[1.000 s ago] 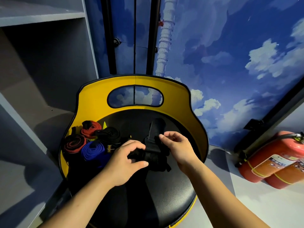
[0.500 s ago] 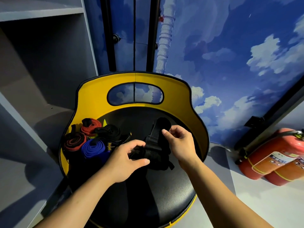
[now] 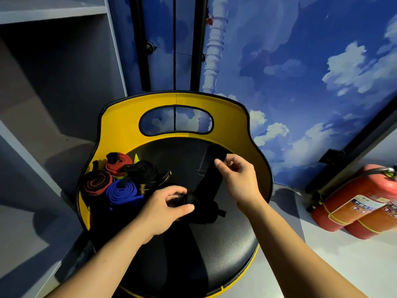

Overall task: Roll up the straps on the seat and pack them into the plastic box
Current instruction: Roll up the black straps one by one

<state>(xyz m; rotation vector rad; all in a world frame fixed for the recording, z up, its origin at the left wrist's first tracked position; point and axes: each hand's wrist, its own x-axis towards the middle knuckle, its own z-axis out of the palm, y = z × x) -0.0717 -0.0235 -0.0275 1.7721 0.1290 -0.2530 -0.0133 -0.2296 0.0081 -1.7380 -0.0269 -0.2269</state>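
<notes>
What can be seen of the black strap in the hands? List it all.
The black strap is a wide, flat band that looks like woven fabric, dull and limp. It is not yet rolled: it runs slantwise over the black seat, far end raised. The right hand pinches that upper end; the left hand grips the bunched lower end. A short tab sticks out low on its right side. Finished rolls lie apart to its left.
</notes>
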